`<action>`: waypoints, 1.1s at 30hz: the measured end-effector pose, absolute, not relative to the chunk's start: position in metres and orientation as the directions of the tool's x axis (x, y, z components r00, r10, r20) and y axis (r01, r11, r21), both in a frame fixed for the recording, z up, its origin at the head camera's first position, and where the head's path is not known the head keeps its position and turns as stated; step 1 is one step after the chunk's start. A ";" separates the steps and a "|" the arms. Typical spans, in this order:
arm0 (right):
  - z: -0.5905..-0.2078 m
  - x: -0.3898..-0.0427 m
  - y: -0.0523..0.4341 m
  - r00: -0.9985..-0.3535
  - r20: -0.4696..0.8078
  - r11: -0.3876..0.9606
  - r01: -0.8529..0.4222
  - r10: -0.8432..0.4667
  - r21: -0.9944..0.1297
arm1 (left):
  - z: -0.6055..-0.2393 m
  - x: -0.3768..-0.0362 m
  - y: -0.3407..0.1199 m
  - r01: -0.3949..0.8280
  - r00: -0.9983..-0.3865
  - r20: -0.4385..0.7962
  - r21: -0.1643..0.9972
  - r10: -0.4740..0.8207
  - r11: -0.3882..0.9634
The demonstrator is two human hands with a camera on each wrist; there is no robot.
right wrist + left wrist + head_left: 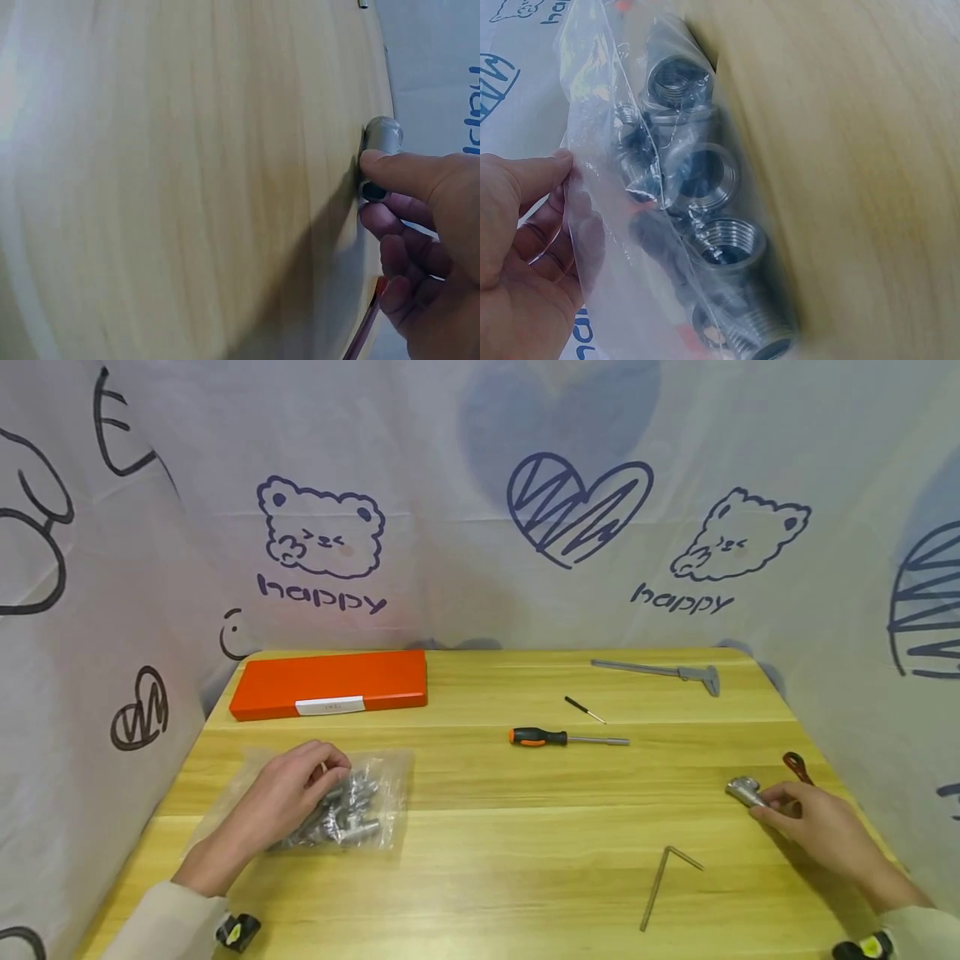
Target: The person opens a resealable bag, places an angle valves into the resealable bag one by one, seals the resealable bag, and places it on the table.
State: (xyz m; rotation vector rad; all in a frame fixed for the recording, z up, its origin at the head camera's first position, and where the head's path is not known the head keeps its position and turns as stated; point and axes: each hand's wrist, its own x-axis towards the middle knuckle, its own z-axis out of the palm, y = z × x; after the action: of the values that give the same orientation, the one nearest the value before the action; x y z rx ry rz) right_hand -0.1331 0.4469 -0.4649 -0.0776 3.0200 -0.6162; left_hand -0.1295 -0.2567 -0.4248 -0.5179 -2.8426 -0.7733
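Observation:
My left hand pinches the edge of a clear plastic bag between thumb and fingers. Inside the bag lie several grey metal threaded pipe fittings, their round open ends showing through the film. Over at the right side of the table, my right hand grips a short silvery pipe fitting with thumb and fingertips. In the right wrist view the thumb lies along that fitting, close over the wood. A tool with a red and black looped handle lies right behind this hand, partly hidden by it.
An orange-red flat case with a white label lies at the back left. Mid-table are a black-and-orange screwdriver and a small black screwdriver. A caliper lies at the back right, an L-shaped hex key in front. Printed cloth surrounds the table.

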 end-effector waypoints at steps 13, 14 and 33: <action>-0.452 -0.158 0.354 -0.952 0.198 0.834 -0.302 -0.235 -0.462 | -0.427 -0.129 -0.259 0.367 -0.929 0.227 0.485 0.291 0.793; -0.449 -0.161 0.341 -0.941 0.219 0.822 -0.333 -0.258 -0.463 | -0.427 -0.129 -0.259 0.366 -0.930 0.227 0.486 0.290 0.794; -0.437 -0.193 0.106 -0.758 0.083 0.552 -0.541 -0.647 -0.634 | -0.425 -0.128 -0.261 0.338 -0.941 0.207 0.497 0.269 0.799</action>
State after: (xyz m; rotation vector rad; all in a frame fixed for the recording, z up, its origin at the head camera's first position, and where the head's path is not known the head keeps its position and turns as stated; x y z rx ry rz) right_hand -0.1928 0.1064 -0.4373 -1.0122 2.6235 -0.9885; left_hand -0.1284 -0.2614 -0.4254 -0.4844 -2.8600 -0.8252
